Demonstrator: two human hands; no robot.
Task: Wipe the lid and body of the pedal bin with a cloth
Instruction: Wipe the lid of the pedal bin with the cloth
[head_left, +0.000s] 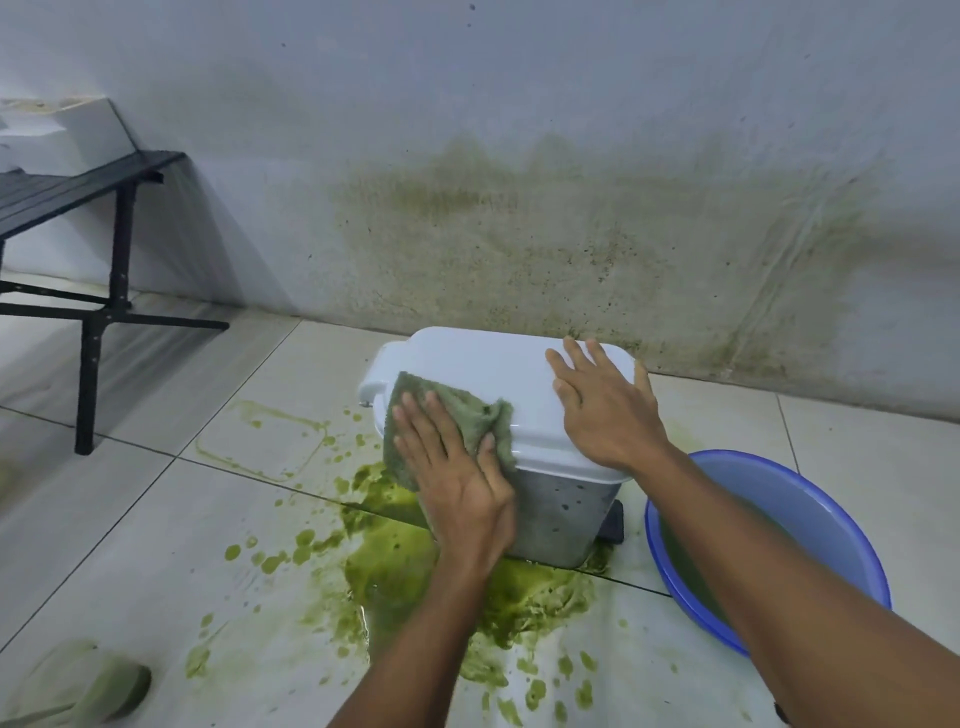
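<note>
Head view: green slurry (395, 566) is pooling in front of the pedal bin (561, 504) as the left hand (457, 478), fingers flat, is pressing a cloth (452, 410) over its left corner. The right hand (602, 410) is lying flat on the lid (483, 358), steadying it. The lid is looking clean; the speckled body is seemingly still awaiting most of its wiping.

Showing plain white on the lid (483, 374). Showing dull grey flecked with dark specks on the bin body (561, 514). Looking faded green on the cloth (452, 410), bright blue on the basin (810, 509), black on the bench (62, 195). Lying as a yellow-green spill (395, 571) of blotches and droplets over pale floor tiles (156, 519) lined with dark grout.
</note>
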